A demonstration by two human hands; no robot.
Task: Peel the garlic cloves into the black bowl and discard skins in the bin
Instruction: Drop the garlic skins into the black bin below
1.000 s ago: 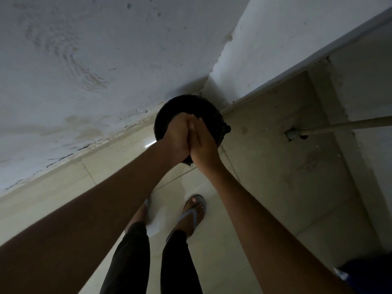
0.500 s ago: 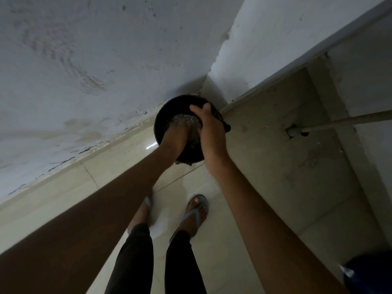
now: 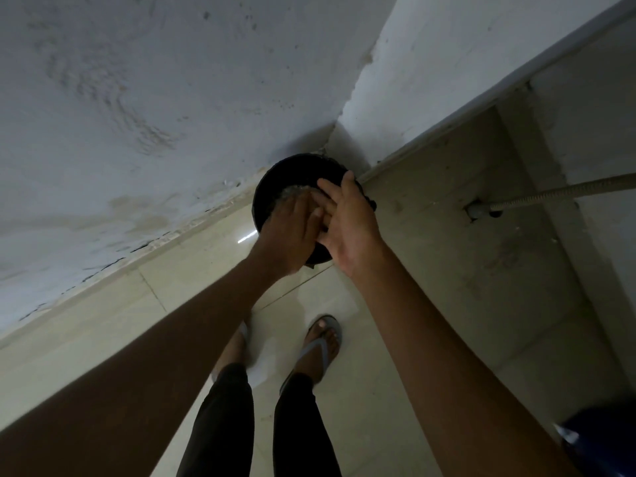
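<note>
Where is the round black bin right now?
In the head view, the round black bin stands on the floor in the wall corner, right under the left hand and right hand.

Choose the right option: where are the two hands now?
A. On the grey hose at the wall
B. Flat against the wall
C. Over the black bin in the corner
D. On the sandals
C: the left hand and right hand hang together over the black bin in the corner.

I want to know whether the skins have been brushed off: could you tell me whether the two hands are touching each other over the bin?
Touching. In the head view, the left hand and right hand overlap at the fingers above the bin, with no gap visible.
</note>
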